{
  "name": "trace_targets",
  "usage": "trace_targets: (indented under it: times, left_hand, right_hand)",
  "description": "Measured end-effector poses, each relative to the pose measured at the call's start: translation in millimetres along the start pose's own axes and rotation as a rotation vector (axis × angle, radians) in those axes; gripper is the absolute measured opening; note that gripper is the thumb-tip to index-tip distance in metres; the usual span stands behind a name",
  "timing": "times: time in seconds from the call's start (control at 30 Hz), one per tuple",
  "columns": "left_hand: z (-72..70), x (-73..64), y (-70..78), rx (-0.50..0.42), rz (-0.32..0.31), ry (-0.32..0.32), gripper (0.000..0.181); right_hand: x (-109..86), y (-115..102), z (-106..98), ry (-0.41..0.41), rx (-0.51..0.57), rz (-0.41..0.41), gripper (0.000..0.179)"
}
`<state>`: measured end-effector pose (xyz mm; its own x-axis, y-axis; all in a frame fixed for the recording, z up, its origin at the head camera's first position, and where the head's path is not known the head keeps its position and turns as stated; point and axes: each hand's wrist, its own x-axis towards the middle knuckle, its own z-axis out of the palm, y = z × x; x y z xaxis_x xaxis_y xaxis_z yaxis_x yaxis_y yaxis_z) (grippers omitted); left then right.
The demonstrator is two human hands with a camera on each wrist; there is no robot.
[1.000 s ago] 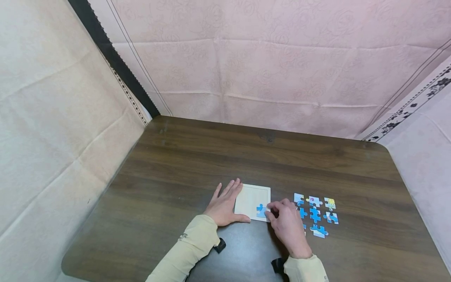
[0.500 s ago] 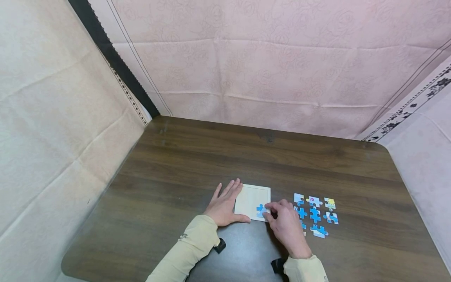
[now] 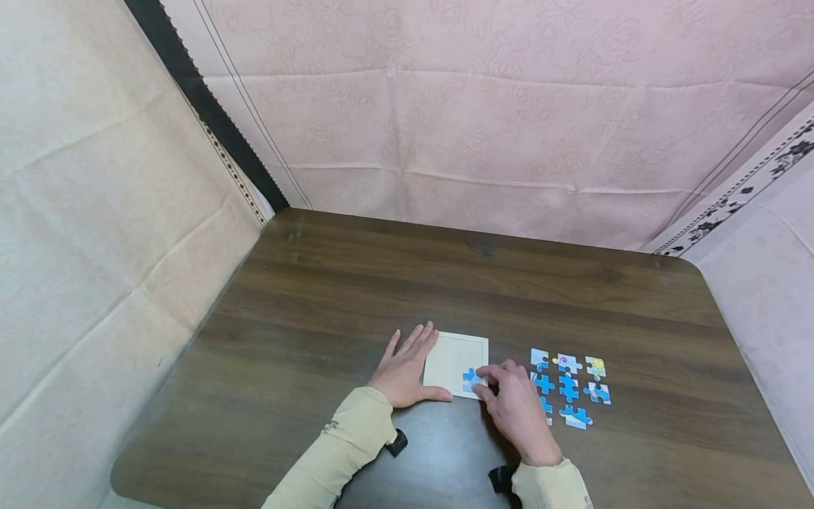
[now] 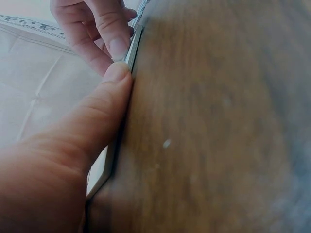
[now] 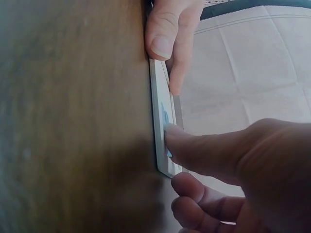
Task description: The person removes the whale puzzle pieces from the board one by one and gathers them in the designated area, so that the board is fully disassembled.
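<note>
A pale square puzzle tray (image 3: 454,353) with a raised rim lies on the table. One blue jigsaw piece (image 3: 469,378) lies in its lower right corner. My left hand (image 3: 403,375) rests along the tray's left side with fingers spread; its thumb (image 4: 104,107) lies on the near rim. My right hand (image 3: 516,406) holds the piece at its right side between thumb and index finger. In the right wrist view the thumb (image 5: 194,148) covers most of the blue piece (image 5: 166,116), and the other fingers curl beside the tray's corner.
Several loose jigsaw pieces (image 3: 569,387) lie in rows right of the tray, some partly behind my right hand. The brown wooden table (image 3: 356,283) has pale cloth (image 3: 445,127) hanging behind it and at both sides.
My right hand has shifted slightly left over the piece, showing more of the loose pieces beside it. The left hand and the tray stay in place.
</note>
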<state>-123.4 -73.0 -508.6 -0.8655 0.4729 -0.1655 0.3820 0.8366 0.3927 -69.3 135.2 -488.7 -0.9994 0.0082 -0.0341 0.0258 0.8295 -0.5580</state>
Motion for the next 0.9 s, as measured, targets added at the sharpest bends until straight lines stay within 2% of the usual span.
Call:
trace_targets:
  times: [0.13, 0.9]
  left_hand:
    - [0.3, 0.2, 0.3, 0.000, -0.008, -0.003, 0.116]
    - [0.7, 0.3, 0.6, 0.008, -0.008, -0.003, 0.116]
  right_hand:
    - [1.1, 0.1, -1.3, -0.023, -0.007, 0.010, 0.026]
    - [1.1, 1.4, -3.6, -0.046, -0.016, -0.005, 0.020]
